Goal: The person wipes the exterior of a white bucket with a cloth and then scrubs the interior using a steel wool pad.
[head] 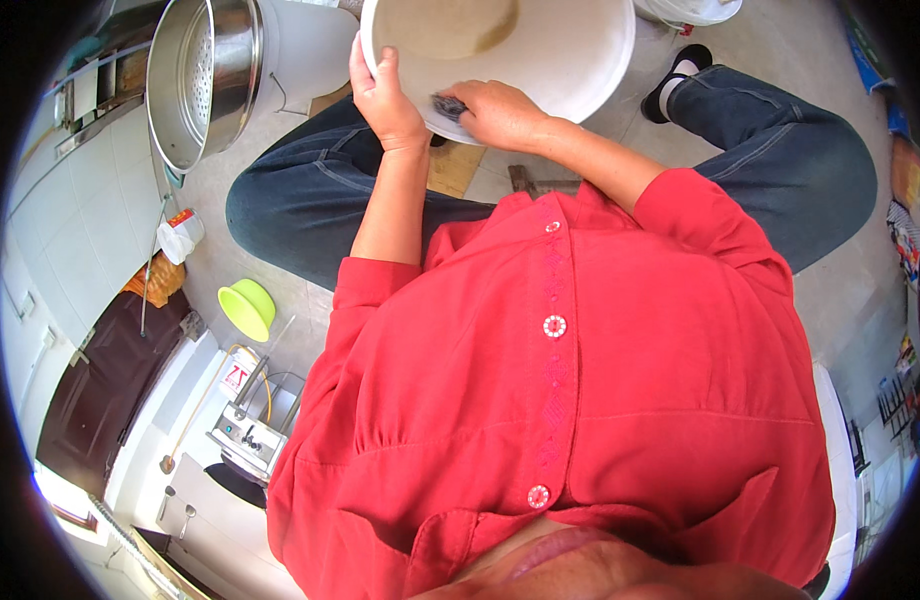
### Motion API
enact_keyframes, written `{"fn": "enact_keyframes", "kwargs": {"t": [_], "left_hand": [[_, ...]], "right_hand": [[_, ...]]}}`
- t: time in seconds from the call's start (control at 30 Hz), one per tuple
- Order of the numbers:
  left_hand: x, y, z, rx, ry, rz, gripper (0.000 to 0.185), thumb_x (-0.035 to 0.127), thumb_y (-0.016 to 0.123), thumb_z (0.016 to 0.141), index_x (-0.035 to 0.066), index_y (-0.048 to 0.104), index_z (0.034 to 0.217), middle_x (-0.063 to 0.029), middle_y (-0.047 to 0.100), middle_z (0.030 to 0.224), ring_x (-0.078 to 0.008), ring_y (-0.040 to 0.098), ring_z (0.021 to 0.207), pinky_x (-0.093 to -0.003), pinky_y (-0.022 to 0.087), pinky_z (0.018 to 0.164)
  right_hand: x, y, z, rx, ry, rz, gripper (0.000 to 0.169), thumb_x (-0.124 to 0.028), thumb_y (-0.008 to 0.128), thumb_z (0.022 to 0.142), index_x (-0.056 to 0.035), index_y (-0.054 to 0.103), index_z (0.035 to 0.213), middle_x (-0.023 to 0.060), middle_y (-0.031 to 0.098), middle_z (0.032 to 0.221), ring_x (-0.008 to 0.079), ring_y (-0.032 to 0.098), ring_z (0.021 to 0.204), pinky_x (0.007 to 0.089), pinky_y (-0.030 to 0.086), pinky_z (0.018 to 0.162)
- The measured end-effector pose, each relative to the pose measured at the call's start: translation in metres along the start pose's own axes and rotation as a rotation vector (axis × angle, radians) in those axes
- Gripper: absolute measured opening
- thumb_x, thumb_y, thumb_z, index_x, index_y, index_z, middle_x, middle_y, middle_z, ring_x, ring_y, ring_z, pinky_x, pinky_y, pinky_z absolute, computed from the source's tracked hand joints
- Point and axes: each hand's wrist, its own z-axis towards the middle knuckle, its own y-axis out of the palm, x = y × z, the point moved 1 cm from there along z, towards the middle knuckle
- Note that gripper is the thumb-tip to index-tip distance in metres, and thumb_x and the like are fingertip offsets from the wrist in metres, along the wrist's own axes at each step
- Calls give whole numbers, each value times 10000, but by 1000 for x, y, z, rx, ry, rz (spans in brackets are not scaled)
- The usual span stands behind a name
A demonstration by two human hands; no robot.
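Note:
Between my knees is a large white basin, cut off by the top of the view, with murky brownish water inside. My left hand grips its left rim, thumb on the inner side and fingers around the outside. In my right hand is a dark grey scouring pad, probably steel wool, held against the inner wall near the rim closest to me. Part of the pad is hidden under my fingers.
A steel steamer pot with a perforated bottom lies tipped beside a white bucket at left. A lime-green basin and a small white tub are on the tiled floor. Another white bucket is at top right.

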Motion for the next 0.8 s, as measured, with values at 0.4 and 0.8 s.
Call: {"fn": "enact_keyframes", "kwargs": {"t": [0.4,0.8], "left_hand": [[-31,1,-28,331,-365,-155,399,253,495,997,48,460,1338,-121,565,1276,-284,581,1146,-425,493,934],[37,16,-49,-269,499,881,953,133,739,820,12,135,1548,-306,249,1521,-405,372,1369,-487,329,1128]], "right_hand": [[40,-103,23,274,146,594,290,-189,531,899,-6,635,1099,51,631,913,143,555,820,292,447,760],[22,-95,18,117,101,415,287,-116,532,889,-19,621,1143,74,665,934,160,608,873,299,485,799]]}}
